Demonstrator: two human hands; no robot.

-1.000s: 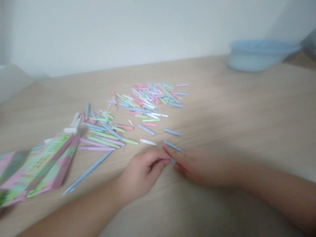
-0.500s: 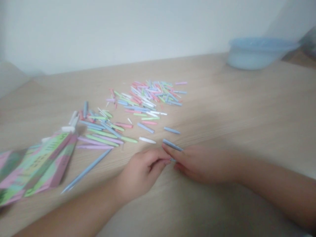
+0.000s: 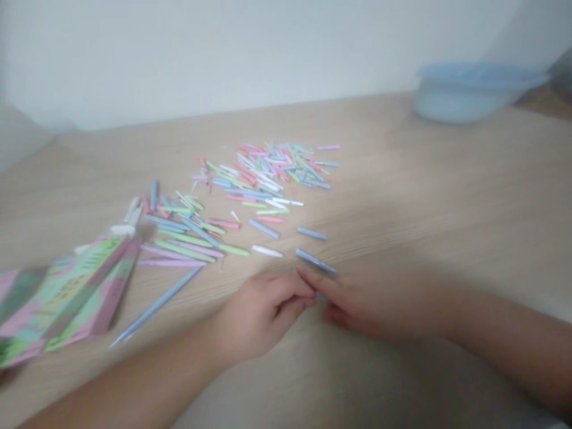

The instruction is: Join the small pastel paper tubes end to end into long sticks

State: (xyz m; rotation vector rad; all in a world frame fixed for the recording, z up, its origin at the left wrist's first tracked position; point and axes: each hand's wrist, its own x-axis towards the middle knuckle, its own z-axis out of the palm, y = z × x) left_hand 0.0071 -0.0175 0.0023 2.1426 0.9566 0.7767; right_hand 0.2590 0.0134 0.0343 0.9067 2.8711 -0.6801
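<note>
My left hand [image 3: 263, 310] and my right hand [image 3: 375, 304] meet fingertip to fingertip low on the wooden table [image 3: 447, 196]. Both pinch a small blue piece [image 3: 319, 296] that barely shows between them. A short blue paper stick [image 3: 315, 261] lies just beyond my right fingertips. A white stick [image 3: 267, 251] rests a little past my left hand. The whole view is blurred.
A heap of several short pastel sticks [image 3: 268, 173] lies further back, with longer sticks [image 3: 187, 235] to the left. One long blue stick [image 3: 156, 305] points at a pink-green packet [image 3: 67, 298] at the left edge. A pale blue bowl [image 3: 473, 89] stands far right.
Both hands have slid slightly right and toward me, still pinched together. The view has shifted a little.
</note>
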